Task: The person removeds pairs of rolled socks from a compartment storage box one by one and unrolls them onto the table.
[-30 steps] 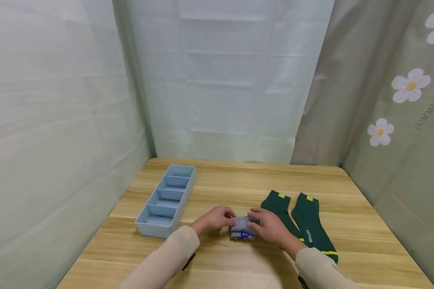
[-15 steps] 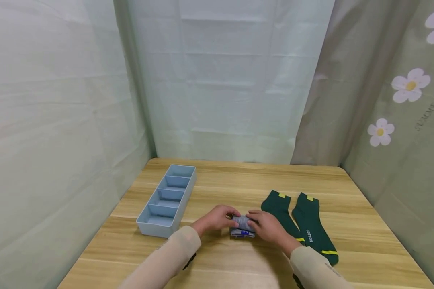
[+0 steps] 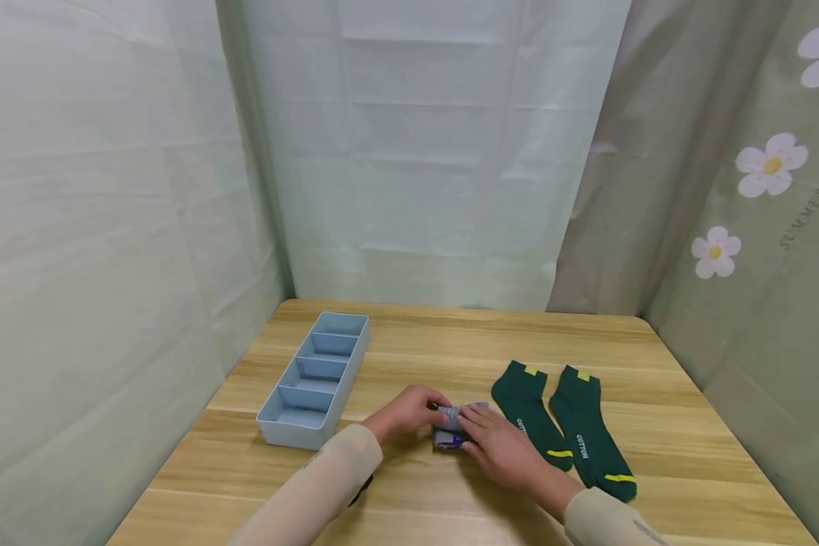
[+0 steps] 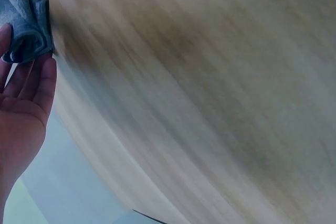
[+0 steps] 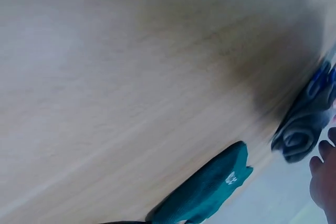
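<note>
Two hands meet on one small bundle: a rolled grey knitted sock with a blue mark (image 3: 456, 426), lying on the pale wooden table (image 3: 450, 493) just in front of the person, roughly at the table's centre. The left hand (image 3: 409, 411) holds the roll's 9 o'clock side with curled fingers, and the right hand (image 3: 494, 444) lies over its 3 o'clock side and top, fingers bent onto the fabric. Both are clamped on the bundle, close together.

To do the rolling well, I judge the left hand should pin the end while the right keeps the turn tight and even, so the layers do not slacken or slide sideways. Pressure should stay low against the table, since soft knit springs open once let go.

At 3 o'clock of the roll lie two flat dark green socks with yellow stripes (image 3: 563, 425), side by side and near the right hand. At 10 o'clock, well apart, stands a long pale blue plastic tray with four compartments (image 3: 266, 421).

Only the head view shows the tray, both hands together and the whole layout. The left wrist view shows that palm (image 4: 21, 114) with fingers at the roll's folded edge (image 4: 26, 19). The right wrist view alone shows the spiral end of the roll (image 5: 307, 129) and one green sock's toe (image 5: 210, 187); its own hand is barely in frame.
</note>
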`<state>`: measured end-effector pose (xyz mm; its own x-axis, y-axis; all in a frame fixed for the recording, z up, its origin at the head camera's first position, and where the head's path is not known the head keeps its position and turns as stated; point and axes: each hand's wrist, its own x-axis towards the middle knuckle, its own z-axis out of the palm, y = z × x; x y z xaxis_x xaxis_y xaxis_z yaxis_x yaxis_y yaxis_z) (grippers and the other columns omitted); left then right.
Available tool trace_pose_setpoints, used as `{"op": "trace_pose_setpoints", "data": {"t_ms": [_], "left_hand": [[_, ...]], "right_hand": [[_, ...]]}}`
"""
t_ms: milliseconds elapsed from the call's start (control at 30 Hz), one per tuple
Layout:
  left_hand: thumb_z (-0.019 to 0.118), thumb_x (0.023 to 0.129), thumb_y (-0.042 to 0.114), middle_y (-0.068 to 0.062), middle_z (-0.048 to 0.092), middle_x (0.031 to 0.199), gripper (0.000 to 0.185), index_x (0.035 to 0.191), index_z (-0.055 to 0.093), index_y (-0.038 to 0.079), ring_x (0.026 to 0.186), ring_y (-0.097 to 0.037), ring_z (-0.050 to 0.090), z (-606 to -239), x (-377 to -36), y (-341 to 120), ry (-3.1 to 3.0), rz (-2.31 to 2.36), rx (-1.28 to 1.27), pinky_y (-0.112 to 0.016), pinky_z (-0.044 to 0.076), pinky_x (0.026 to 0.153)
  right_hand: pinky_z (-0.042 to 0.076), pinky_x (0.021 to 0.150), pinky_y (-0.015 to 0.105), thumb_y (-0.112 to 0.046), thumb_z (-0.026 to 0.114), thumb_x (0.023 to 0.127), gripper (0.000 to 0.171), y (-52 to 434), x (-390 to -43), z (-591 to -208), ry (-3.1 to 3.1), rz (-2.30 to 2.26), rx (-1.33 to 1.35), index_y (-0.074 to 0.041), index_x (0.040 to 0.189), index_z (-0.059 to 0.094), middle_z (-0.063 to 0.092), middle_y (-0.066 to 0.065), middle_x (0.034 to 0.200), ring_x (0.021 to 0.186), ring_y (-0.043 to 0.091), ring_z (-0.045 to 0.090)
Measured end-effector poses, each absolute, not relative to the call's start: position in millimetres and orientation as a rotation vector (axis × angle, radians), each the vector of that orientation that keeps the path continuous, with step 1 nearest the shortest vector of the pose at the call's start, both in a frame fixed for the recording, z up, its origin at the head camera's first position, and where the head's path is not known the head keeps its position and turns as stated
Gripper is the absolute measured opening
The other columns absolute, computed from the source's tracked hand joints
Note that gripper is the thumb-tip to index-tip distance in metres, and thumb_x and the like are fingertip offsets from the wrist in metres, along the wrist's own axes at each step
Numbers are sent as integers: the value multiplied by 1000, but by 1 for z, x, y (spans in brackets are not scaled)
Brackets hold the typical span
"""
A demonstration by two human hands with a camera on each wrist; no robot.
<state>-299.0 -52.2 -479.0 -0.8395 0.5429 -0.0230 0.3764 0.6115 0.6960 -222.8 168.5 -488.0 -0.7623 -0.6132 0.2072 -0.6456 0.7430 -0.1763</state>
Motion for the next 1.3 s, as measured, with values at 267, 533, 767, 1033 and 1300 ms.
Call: {"op": "trace_pose_setpoints", "data": {"t_ms": [267, 533, 767, 1033, 1300], "left_hand": [[74, 90, 15, 2, 72, 101, 18, 106, 76, 8, 96, -11, 61, -479, -305, -53, 2582, 1064, 736, -33, 49, 89], [73, 91, 14, 0, 72, 101, 19, 107, 75, 6, 94, -12, 62, -478, -307, -52, 2532, 1103, 672, -34, 50, 88], [72, 91, 15, 1, 71, 98, 17, 106, 75, 7, 90, -11, 60, -475, -310, -51, 2524, 1093, 643, -33, 50, 84], [71, 92, 17, -2, 71, 99, 18, 106, 74, 5, 92, -14, 60, -473, -312, -50, 2538, 1096, 582, -37, 50, 88], [70, 90, 4, -2, 69, 90, 6, 96, 72, 4, 85, -14, 61, -480, -317, -48, 2648, 1161, 756, -31, 51, 78]], "right_hand": [[45, 103, 44, -29, 57, 102, 40, 167, -211, -492, -2747, 312, 1151, -6, 134, 62, 60, 8, 137, 126, 25, 55], [53, 89, 42, -24, 57, 102, 29, 162, -217, -496, -2851, 497, 966, -5, 115, 73, 72, 3, 110, 104, 21, 66], [55, 76, 38, -20, 73, 90, 11, 151, -220, -504, -2770, 570, 773, -11, 87, 79, 71, -1, 89, 85, 15, 65], [53, 89, 44, -15, 69, 93, 24, 148, -211, -513, -2781, 400, 826, -4, 113, 74, 71, 9, 117, 108, 26, 65], [51, 94, 43, -21, 60, 98, 33, 152, -208, -512, -2797, 275, 946, -1, 123, 68, 65, 13, 127, 118, 27, 61]]}}
